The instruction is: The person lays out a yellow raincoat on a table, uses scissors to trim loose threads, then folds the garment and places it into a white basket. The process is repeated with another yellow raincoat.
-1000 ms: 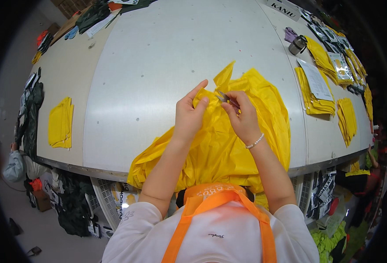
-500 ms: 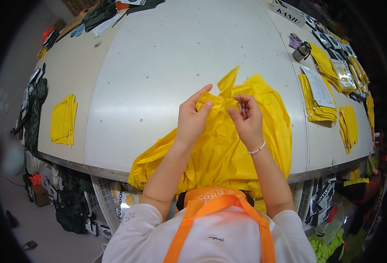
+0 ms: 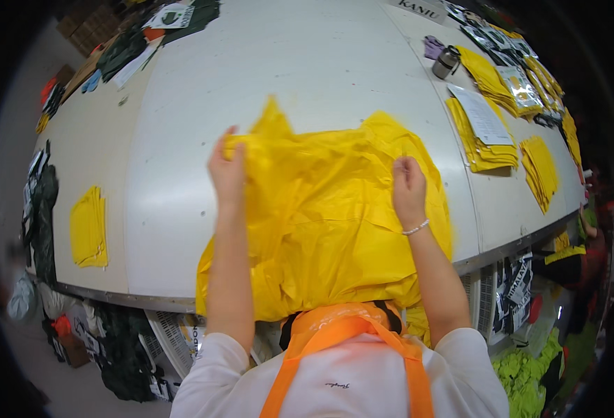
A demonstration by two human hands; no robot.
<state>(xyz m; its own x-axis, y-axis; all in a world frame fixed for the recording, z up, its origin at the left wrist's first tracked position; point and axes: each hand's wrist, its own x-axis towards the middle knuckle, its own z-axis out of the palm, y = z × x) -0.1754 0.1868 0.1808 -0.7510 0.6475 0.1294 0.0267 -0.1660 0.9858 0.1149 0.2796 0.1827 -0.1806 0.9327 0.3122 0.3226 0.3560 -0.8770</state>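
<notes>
A shiny, crumpled yellow rainwear garment point(image 3: 328, 209) spreads over the near part of the table and hangs over its front edge against my apron. My left hand point(image 3: 229, 167) pinches the garment's upper left edge and lifts it off the tabletop; the fabric there is smeared by motion. On the other side, my right hand point(image 3: 409, 191), with a beaded bracelet at the wrist, is closed on the right part of the garment. Two pointed pieces of the fabric stick up along the far edge, between and beyond my hands.
Folded yellow garments point(image 3: 88, 228) lie at the left. A yellow stack under a white sheet point(image 3: 479, 115), another folded yellow pile point(image 3: 538, 167) and a metal bottle point(image 3: 446, 63) stand at the right. Dark green clothing point(image 3: 42, 216) hangs over the left edge.
My hands have moved apart from close together, the left one going left, stretching the garment wider between them. The head view has shifted slightly.
</notes>
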